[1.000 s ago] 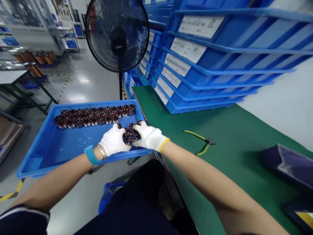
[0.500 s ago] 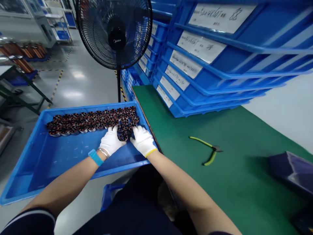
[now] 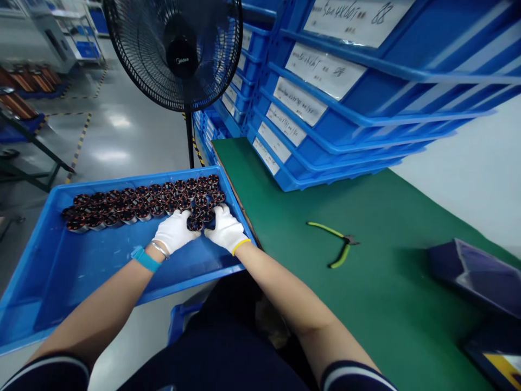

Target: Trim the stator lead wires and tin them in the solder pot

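Wound motor stators (image 3: pixel 128 207), dark with copper wire and silvery sides, stand in close rows along the far side of a blue tray (image 3: pixel 114 260). My left hand (image 3: pixel 176 231), in a white glove, curls against the left side of the nearest stators at the row's right end. From the opposite side my right hand (image 3: pixel 226 229), also gloved, presses its fingers against the same small cluster (image 3: pixel 195 223). Thumbs lie at the front of the cluster, and the stators rest between both hands. Some fingertips are hidden behind the stators.
A green table (image 3: pixel 366 206) adjoins the tray's right side, with yellow-green cutting pliers (image 3: pixel 345 244) on it. Stacked blue bins (image 3: pixel 325 114) with labels stand behind. A black fan (image 3: pixel 181 57) rises beyond the tray. A dark purple bin (image 3: pixel 472 277) sits at right.
The view has shifted slightly, so most things appear further left. My hands stay around the stator cluster and are a little closer together.
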Demonstrator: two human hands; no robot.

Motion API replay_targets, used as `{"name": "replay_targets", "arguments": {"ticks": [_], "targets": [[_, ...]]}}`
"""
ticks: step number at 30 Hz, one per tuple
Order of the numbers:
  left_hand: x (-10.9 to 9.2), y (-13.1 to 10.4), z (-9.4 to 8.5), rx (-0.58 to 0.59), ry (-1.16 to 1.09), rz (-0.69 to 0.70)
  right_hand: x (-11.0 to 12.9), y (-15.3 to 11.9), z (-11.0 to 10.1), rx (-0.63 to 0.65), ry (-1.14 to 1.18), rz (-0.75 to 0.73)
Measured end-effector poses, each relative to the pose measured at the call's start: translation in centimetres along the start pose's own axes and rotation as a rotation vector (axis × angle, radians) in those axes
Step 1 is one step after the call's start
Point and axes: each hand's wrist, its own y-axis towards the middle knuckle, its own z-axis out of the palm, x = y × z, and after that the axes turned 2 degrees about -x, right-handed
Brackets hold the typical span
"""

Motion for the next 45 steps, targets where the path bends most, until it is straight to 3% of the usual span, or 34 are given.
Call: {"name": "replay_targets", "arguments": {"ticks": [5, 9, 15, 18, 22, 26, 35, 45], "targets": [[0.4, -0.3, -0.4, 0.042, 0.004, 0.036, -0.6, 0.6, 0.6, 0.016, 0.123, -0.124], [0.4, -0.5, -0.4, 0.054, 0.003, 0.048, -0.3, 0.3, 0.5, 0.0, 0.138, -0.128], [0.9, -0.1, 0.0, 0.06, 0.01, 0.062, -0.2, 0.8, 0.2, 0.013, 0.113, -0.262], [1.1, -0.1, -0.2, 0.065, 0.014, 0.074, -0.4, 0.3, -0.4, -0.024, 0.038, -0.231], [1.0, -0.8, -0.5, 0.061, 0.027, 0.07, -0.2, -2.3, -1.5, -0.066, -0.086, -0.142], [0.8, -1.0, -0.6, 0.067, 0.055, 0.052, 0.3, -4.0, -1.8, 0.001, -0.205, -0.045], [1.5, -0.3, -0.1, 0.091, 0.032, 0.148, 0.6, -0.6, -2.6, 0.041, -0.285, -0.015], [0.9, -0.1, 0.7, 0.072, -0.041, 0.175, -0.6, 0.4, -0.8, 0.044, -0.188, -0.126]]}}
